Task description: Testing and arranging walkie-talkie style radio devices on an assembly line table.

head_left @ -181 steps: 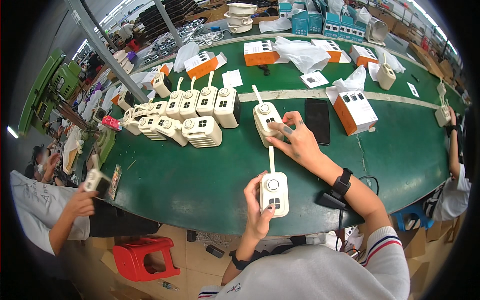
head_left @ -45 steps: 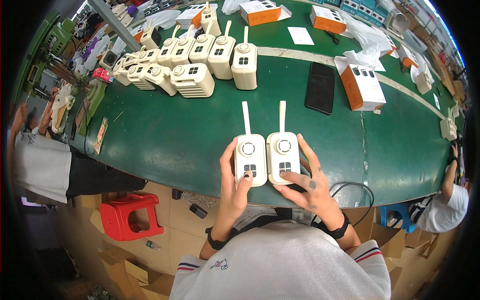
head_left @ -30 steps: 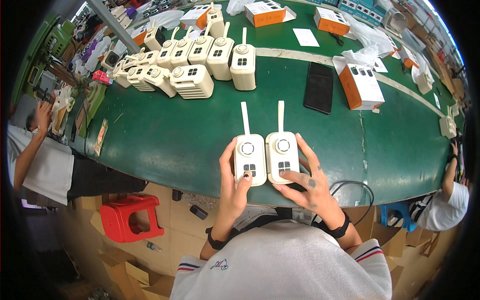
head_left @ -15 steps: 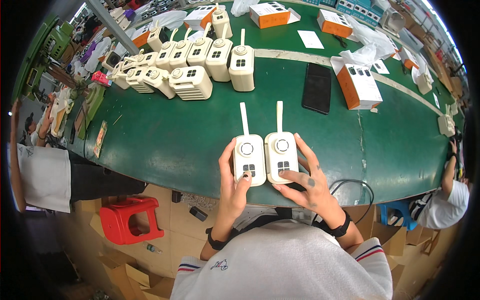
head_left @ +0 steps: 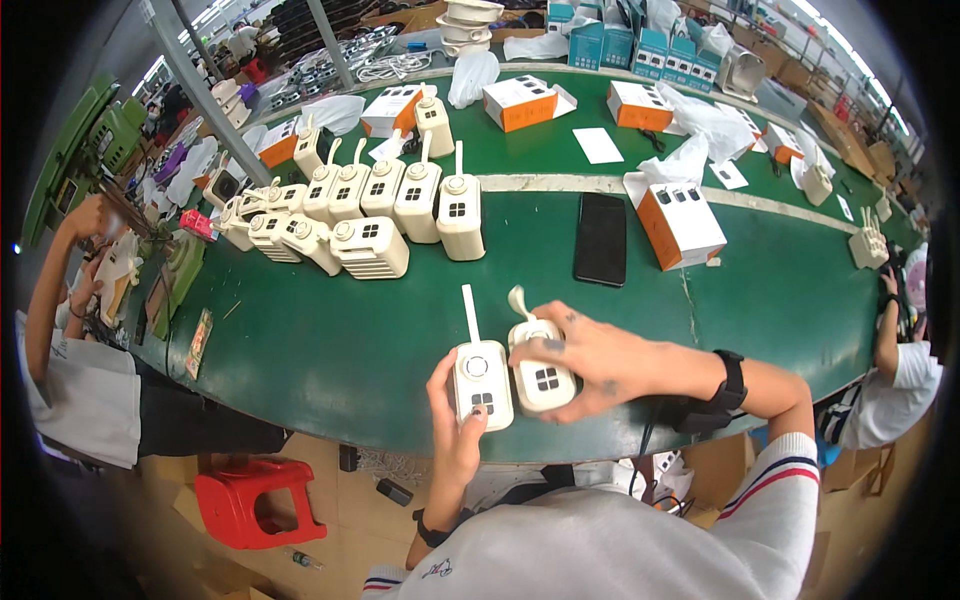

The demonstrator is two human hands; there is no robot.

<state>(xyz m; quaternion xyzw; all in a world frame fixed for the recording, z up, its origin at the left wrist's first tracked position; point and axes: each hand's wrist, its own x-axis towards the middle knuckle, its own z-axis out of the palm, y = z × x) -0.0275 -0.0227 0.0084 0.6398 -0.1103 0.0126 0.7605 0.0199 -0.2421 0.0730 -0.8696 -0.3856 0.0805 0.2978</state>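
Observation:
Two cream handheld devices stand side by side near the table's front edge, each with a round dial, four dark buttons and a strap. My left hand (head_left: 456, 437) is closed round the left cream device (head_left: 482, 372), its thumb at the dark buttons. That one's strap points straight up the picture. From the right, my right hand (head_left: 603, 362) grips the right cream device (head_left: 544, 390), fingers over its top and partly hiding the dial. This device is slightly tilted, and its strap (head_left: 518, 300) curls. A narrow gap separates the two.
Several matching cream devices (head_left: 380, 192) stand in rows at the back left. A black phone (head_left: 600, 240) and an orange-and-white box (head_left: 680, 228) lie further right. Teal boxes (head_left: 650, 52) line the far edge. A red stool (head_left: 262, 503) stands on the floor; co-workers sit at both sides.
My right hand has shifted from pressing the right device's buttons to gripping it across the top. That device has tilted and its strap has bent. The whole view has shifted, showing more of the far side.

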